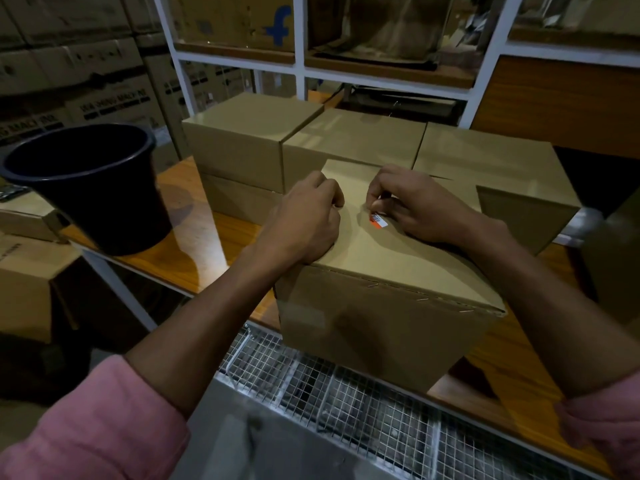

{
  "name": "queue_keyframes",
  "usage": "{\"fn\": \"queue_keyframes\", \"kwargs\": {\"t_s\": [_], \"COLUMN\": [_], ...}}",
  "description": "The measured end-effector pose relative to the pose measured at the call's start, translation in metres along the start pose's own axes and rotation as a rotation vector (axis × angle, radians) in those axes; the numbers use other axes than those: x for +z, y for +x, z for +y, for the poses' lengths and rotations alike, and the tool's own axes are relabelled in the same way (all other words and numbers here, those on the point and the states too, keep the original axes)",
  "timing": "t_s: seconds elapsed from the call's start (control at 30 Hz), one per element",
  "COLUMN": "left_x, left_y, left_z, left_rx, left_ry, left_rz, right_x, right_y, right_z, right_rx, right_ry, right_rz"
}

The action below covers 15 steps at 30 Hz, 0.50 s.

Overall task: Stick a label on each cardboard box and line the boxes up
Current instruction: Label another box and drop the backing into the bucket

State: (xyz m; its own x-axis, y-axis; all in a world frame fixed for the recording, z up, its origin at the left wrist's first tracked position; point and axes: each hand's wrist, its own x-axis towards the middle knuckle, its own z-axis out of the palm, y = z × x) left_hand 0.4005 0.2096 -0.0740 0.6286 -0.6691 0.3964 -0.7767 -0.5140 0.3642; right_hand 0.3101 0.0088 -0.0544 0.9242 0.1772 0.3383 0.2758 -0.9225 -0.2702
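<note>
Plain brown cardboard box (381, 271) is sitting at near edge of wooden worktop (207, 237), w/ small orange-and-white barcode label (378, 220) lying on its top face. Right hand (412, 206) is pinching label's far end betw. curled fingertips. Left hand (308, 216) is resting on box top, fingers curled, holding nothing visible. Three more brown cardboard boxes (360, 140) are standing in a row just behind. Black plastic bucket (90, 181) is standing at worktop's left.

near box: plain brown cardboard box (388, 289), closed, upright, at wooden shelf edge
label: small orange-white barcode sticker (378, 220) on its top
rear boxes: brown cardboard boxes (346, 140), row behind
</note>
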Motion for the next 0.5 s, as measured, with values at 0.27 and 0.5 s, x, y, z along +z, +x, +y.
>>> {"fn": "queue_keyframes", "kwargs": {"t_s": [0.27,0.5], "left_x": [-0.001,-0.021], "left_y": [-0.001,0.004], "left_z": [0.001,-0.013], "left_rx": [0.042,-0.149], "left_ry": [-0.006,-0.478], "left_rz": [0.017,0.083], "right_x": [-0.017,-0.022], "right_y": [-0.011,0.022], "right_z": [-0.01,-0.04], "right_rx": [0.08,0.072], "right_ry": [0.063,0.028], "right_rz": [0.214,0.26]}}
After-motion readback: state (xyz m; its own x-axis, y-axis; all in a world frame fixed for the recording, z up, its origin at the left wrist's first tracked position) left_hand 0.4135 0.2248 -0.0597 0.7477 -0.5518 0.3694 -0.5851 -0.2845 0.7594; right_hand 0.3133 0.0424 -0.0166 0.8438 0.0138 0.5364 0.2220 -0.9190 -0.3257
